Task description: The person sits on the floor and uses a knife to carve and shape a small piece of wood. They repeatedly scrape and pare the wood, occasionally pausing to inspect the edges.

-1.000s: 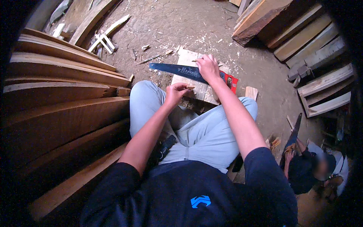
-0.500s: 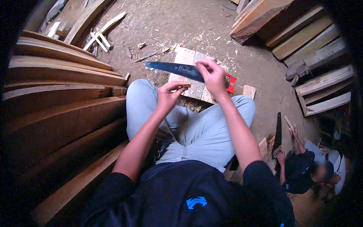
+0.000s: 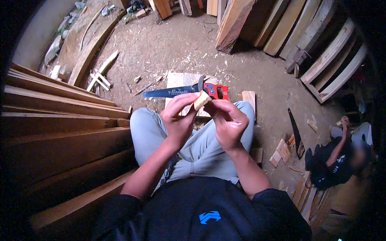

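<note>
We hold a small pale wood block (image 3: 201,100) between both hands, above the knees. L hand (image 3: 177,119) closed on it, thumb and fingers pinching its near side; R hand (image 3: 228,121) closed on the opp. side, fingertips curled over the top. Block sits tilted, one face toward us, prob. so the cut face can be looked over. Just beyond the hands, on the dirt floor (image 3: 257,76), a handsaw (image 3: 185,91) w/ blue blade and red handle lies flat across a light board (image 3: 179,80), handle to the R, within reach. Stacked planks (image 3: 60,120) fill the L side. Far R, another person (image 3: 337,160) sits low, a second dark saw (image 3: 295,132) lying nr them among offcuts.
</note>
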### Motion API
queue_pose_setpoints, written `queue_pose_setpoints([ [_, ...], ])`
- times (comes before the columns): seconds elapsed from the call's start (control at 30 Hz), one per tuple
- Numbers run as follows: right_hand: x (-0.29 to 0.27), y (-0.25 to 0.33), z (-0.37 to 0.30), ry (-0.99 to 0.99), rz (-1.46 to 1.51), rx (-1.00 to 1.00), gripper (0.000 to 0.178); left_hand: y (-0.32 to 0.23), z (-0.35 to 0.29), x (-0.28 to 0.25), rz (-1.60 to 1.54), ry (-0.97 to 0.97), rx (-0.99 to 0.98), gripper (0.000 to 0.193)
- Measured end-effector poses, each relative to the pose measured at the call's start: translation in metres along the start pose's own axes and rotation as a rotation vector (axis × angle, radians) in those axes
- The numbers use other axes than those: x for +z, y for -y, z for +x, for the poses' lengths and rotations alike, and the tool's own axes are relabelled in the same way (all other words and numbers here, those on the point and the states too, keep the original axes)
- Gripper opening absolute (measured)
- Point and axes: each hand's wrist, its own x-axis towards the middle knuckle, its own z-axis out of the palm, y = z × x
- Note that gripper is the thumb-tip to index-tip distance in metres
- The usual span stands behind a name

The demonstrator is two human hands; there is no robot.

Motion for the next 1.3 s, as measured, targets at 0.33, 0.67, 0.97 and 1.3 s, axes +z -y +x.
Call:
queue_pose_setpoints([
  [0.33, -0.013, 0.042, 0.001, -0.118, 0.083, -0.099, 0.020, -0.041, -0.008, 0.018, -0.007, -0.101, 0.088, 0.024],
  [0.67, -0.014, 0.052, -0.002, -0.130, 0.322, 0.082, 0.019, -0.057, -0.015, 0.028, -0.125, -0.083, 0.007, 0.026],
  [0.97, -0.008, 0.057, 0.002, -0.188, 0.478, 0.270, 0.018, -0.056, -0.017, 0.025, -0.190, -0.131, -0.088, 0.022],
  [1.3, -0.002, 0.074, 0.005, -0.220, 0.320, 0.133, 0.020, -0.061, -0.010, 0.022, -0.072, -0.148, -0.060, 0.020],
])
